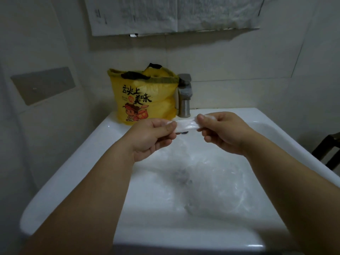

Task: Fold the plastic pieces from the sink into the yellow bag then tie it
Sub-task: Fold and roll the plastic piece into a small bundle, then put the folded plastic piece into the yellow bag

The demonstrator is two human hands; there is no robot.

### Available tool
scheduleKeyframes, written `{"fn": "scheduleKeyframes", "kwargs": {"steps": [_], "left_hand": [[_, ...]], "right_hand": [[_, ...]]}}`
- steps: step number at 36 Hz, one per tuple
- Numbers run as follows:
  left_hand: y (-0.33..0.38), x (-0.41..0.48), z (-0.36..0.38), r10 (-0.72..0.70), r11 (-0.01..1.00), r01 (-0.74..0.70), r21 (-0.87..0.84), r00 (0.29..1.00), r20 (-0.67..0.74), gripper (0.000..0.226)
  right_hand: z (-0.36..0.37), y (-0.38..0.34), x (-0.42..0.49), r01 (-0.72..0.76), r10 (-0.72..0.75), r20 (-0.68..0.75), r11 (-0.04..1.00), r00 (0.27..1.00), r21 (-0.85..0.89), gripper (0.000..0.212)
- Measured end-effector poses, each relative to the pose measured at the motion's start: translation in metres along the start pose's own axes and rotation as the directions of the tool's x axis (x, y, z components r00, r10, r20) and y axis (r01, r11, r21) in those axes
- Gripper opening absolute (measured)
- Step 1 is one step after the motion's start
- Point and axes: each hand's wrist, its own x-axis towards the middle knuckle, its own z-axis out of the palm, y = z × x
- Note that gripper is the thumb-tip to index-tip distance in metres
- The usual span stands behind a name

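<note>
Pinched at both ends: you are holding one folded plastic piece (186, 124) as a narrow strip, stretched level between your left hand (150, 137) and your right hand (223, 132), above the back of the sink (60, 173). Each thumb is pressing the strip against curled fingers, so both grips are closed tight on it.

Item, held: thin, clear-to-milky film. It is looking very light, limp and likely slippery; it is probably going to spring open if you are loosening either pinch. Taking it at the folded ends, as you are doing, is keeping the creases together.

Item, remaining: loose plastic pieces (211, 183) are lying crumpled in the basin below your wrists, partly covering the drain. Edges are hard to make out, and how many there are cannot be told. Picking each one up by a corner or seam is likely the surest hold.

Item, destination: the yellow bag (145, 97) is standing upright on the back left ledge of the sink, just beside the tap (184, 94), with its mouth open and black handles (135, 75) drooping over the rim. It is carrying bold black Chinese characters, seemingly 舌尖上 and 美味, above a cartoon figure in a red headband; the smaller print is too fine to read.

Item, surroundings: printed paper sheets (174, 13) are hanging on the tiled wall above, their text blurred beyond reading.
</note>
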Motion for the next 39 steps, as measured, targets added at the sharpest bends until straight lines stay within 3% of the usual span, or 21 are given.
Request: {"fn": "scheduleKeyframes", "kwargs": {"steps": [4, 7, 12, 18, 22, 24, 26, 29, 34, 39], "left_hand": [[0.024, 0.001, -0.017, 0.019, 0.994, -0.021, 0.107, 1.0, 0.017, 0.007], [0.041, 0.008, -0.029, 0.094, 0.972, -0.08, 0.221, 0.994, -0.053, 0.004], [0.06, 0.027, -0.044, 0.255, 0.937, -0.194, 0.29, 0.948, -0.191, 0.01], [0.082, 0.054, -0.064, 0.441, 0.858, -0.302, 0.416, 0.848, -0.294, 0.01], [0.092, 0.075, -0.085, 0.578, 0.685, -0.261, 0.68, 0.764, -0.288, 0.022], [0.098, 0.082, -0.092, 0.576, 0.5, -0.158, 0.852, 0.795, -0.191, 0.044], [0.102, 0.088, -0.097, 0.511, 0.384, -0.101, 0.918, 0.851, -0.12, 0.046], [0.104, 0.096, -0.1, 0.433, 0.43, -0.105, 0.897, 0.896, -0.103, 0.028], [0.099, 0.105, -0.099, 0.48, 0.549, -0.218, 0.807, 0.872, -0.091, 0.016], [0.097, 0.116, -0.1, 0.51, 0.607, -0.279, 0.744, 0.855, -0.096, 0.015]], "right_hand": [[0.003, -0.021, 0.01, -0.044, 0.041, 0.114, 0.999, 0.993, 0.018, 0.019], [0.01, -0.034, 0.023, -0.039, 0.039, 0.147, 0.999, 0.988, -0.001, 0.017], [0.024, -0.049, 0.053, 0.124, -0.126, 0.004, 0.971, 0.992, -0.202, 0.021], [0.034, -0.075, 0.092, 0.262, -0.348, -0.196, 0.894, 0.917, -0.363, 0.013], [0.033, -0.09, 0.123, 0.281, -0.433, -0.266, 0.841, 0.861, -0.463, 0.028], [0.034, -0.095, 0.139, 0.284, -0.463, -0.269, 0.813, 0.845, -0.509, 0.026], [0.04, -0.099, 0.157, 0.281, -0.473, -0.234, 0.781, 0.85, -0.558, 0.023], [0.052, -0.101, 0.178, 0.286, -0.447, -0.075, 0.683, 0.891, -0.672, 0.024], [0.079, -0.099, 0.202, 0.257, -0.309, 0.115, 0.473, 0.944, -0.843, 0.019], [0.1, -0.092, 0.218, 0.152, -0.053, 0.148, 0.07, 0.988, -0.986, 0.03]]}}
